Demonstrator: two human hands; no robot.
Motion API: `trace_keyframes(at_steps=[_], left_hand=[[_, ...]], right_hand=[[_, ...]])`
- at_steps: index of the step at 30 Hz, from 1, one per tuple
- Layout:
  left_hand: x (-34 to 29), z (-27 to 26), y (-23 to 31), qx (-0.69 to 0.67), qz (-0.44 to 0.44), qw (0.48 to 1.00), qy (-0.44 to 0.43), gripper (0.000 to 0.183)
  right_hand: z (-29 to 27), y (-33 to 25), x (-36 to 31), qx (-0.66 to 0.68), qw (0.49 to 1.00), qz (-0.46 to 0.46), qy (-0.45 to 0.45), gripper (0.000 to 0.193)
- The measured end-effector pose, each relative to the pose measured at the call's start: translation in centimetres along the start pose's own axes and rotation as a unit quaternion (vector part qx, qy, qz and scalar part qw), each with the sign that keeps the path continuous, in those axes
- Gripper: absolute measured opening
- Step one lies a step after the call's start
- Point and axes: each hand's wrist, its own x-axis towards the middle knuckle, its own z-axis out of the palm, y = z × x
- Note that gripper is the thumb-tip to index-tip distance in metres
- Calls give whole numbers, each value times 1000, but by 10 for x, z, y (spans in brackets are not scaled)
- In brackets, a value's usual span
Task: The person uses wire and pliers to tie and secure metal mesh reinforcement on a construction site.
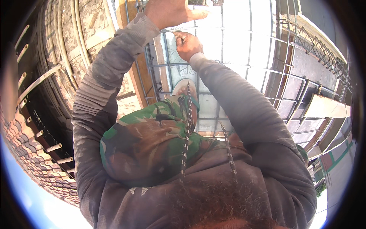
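My left hand (171, 13) reaches over the steel rebar grid (249, 66) at the top edge, its thumb stretched to the right. The other fingers are cut off by the picture's edge. Just beyond the thumb is a dark object (206, 2), mostly out of view; I cannot tell whether the hand holds it. Below it, my right hand (188, 45) is closed, fingers curled near a crossing of the bars. Whatever those fingers pinch is too small to make out. Bright glare washes out the surface under the grid.
My sandalled foot (185, 88) stands among the bars. A wooden board (139, 82) runs along the left, beside bamboo poles (78, 32). Roof tiles (34, 160) lie at the lower left. A rebar cage (316, 53) and a plywood piece (328, 107) are on the right.
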Motion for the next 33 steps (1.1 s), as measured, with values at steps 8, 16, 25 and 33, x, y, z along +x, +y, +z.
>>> trace_keyframes(at_steps=[8,16,25,33], left_hand=[[15,48,-5,-188,78,978,35,24],[-9,31,-19,-61,238,941,233,15],[-2,48,-3,-108,160,975,111,13],[-44,43,-17,-541,-172,796,210,30]], right_hand=[[3,-3,-2,10,1000,12,3,31],[9,-11,-2,21,999,29,35,30],[11,-21,3,-8,996,84,-7,25],[5,-20,8,47,990,131,-7,23]])
